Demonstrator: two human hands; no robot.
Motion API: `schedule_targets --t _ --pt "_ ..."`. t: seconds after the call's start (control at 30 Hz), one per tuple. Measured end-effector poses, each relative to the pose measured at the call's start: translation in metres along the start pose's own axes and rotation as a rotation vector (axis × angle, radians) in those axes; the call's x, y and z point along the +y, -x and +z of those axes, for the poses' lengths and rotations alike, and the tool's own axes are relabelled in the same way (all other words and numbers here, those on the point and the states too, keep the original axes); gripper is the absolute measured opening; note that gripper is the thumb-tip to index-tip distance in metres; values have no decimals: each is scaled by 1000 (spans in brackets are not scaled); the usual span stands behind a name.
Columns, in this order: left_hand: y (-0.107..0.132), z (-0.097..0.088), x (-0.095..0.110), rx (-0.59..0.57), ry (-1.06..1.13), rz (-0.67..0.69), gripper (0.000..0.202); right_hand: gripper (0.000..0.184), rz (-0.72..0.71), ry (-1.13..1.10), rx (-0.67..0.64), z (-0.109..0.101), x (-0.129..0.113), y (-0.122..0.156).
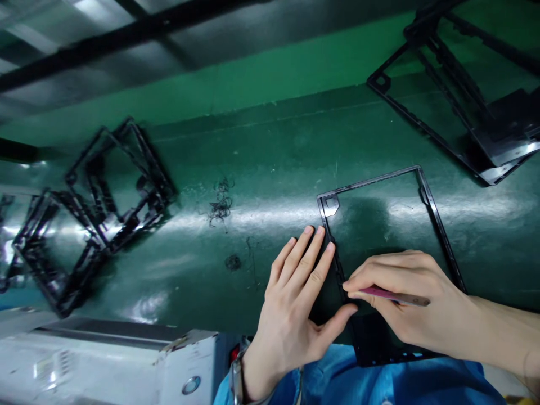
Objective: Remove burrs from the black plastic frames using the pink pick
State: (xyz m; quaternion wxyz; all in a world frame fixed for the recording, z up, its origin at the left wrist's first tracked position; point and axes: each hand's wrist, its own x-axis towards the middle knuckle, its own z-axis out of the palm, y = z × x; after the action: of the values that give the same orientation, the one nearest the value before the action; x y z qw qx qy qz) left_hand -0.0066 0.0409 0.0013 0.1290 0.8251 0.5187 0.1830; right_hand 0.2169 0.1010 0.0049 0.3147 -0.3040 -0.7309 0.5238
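Black plastic frame [382, 225] pinned by flat left hand [295, 304]; right hand [405, 298] pinching pink blade [394, 295].

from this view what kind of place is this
Likely a factory workbench: a green mat, stacks of black plastic frames, and the right hand working a pink tool along one frame.

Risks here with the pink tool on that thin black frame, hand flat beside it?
1. The left hand has fingers right beside the frame edge where the right hand works the pink tool; a slip might nick them.
2. The frame overhangs the green table toward the lap, so pressure could flex or tip it.
3. Dark shavings may get under the frame.
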Motion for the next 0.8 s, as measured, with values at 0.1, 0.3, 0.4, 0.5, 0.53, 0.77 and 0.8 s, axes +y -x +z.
schedule_targets --t 0.1,0.3,0.4,0.5,0.53,0.77,0.8 --pt "0 0 0 10 -1 4 71 20 -16 1 2 -1 0 -1" --pt "-1 0 0 7 12 3 70 21 -12 14 -1 -2 -1 0" --pt "-1 1 -1 3 17 0 72 21 5 10 27 -1 -2 1" --pt "0 0 -1 1 16 -1 74 22 20 32 34 0 -3 1" --pt "0 0 -1 3 15 -2 74 22 22 41 27 0 -3 1" --pt "0 0 0 4 16 4 71 23 1 5 -14 -3 -2 -1" --pt "0 0 0 2 17 3 72 23 1 3 -19 -3 -2 -1"
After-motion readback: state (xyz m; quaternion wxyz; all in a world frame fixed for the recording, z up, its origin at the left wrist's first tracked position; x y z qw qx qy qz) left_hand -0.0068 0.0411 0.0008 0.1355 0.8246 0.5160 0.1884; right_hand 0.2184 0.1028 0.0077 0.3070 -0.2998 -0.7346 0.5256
